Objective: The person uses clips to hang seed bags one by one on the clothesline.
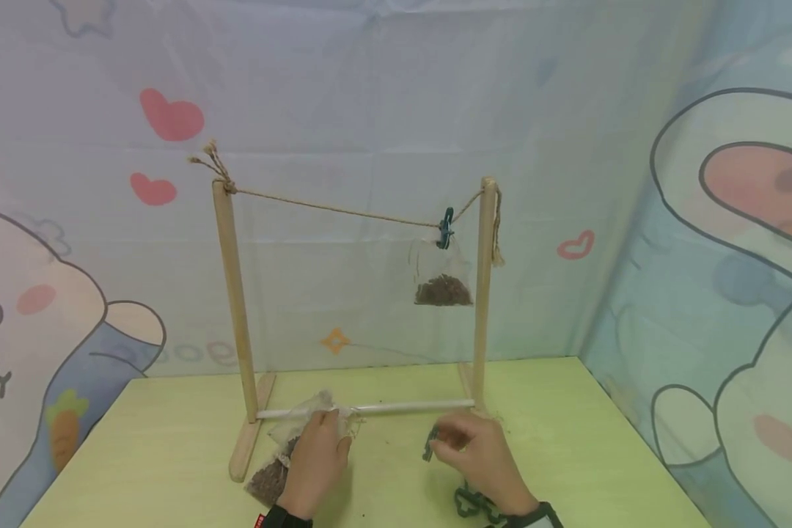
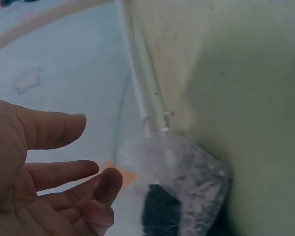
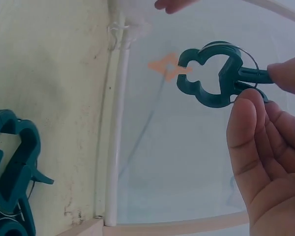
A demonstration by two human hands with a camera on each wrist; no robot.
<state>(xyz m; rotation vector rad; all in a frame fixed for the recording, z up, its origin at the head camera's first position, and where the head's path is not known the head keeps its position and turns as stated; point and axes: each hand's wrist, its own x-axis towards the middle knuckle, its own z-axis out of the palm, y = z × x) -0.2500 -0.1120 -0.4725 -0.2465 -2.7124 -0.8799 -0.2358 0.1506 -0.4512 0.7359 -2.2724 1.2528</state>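
My right hand (image 1: 482, 449) pinches the handles of a green spring clip (image 3: 214, 74) between thumb and fingers. The clip's rounded jaws point away from the hand, a small gap between their tips. My left hand (image 2: 54, 167) is over the clear plastic bags (image 1: 268, 480) at the left, its thumb and fingers apart with nothing between them in the left wrist view. Dark brown bits fill the lower part of these bags, and the hand hides some of them in the head view. More green clips (image 3: 17, 162) lie on the table beneath my right hand.
A wooden frame with two posts (image 1: 234, 293) carries a sagging twine line (image 1: 336, 208). Near its right post, another green clip (image 1: 446, 227) holds a hanging bag of brown bits (image 1: 444, 290). A white rod (image 1: 409, 406) joins the frame's feet low over the yellow-green table (image 1: 567, 433).
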